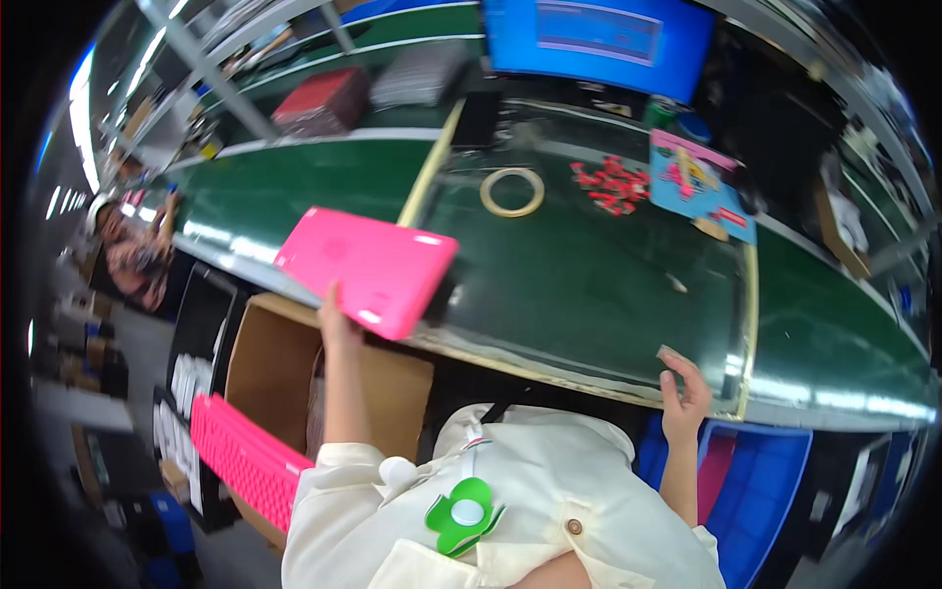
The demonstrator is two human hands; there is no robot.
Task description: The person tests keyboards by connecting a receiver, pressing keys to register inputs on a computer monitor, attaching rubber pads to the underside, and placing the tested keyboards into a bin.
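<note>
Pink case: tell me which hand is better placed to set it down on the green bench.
Left, most likely. The left hand already grips the pink case by its near edge, holding it above the bench edge. The right hand rests on that edge well off to the side, apart from the case.

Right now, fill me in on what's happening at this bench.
A person in a cream jacket stands at a green workbench. The left hand holds a flat pink case lifted over the bench's near edge, above an open cardboard box. The right hand rests on the bench edge, fingertips on a small grey piece. Further back lie a tape ring, a scatter of small red parts and a blue printed card.
</note>
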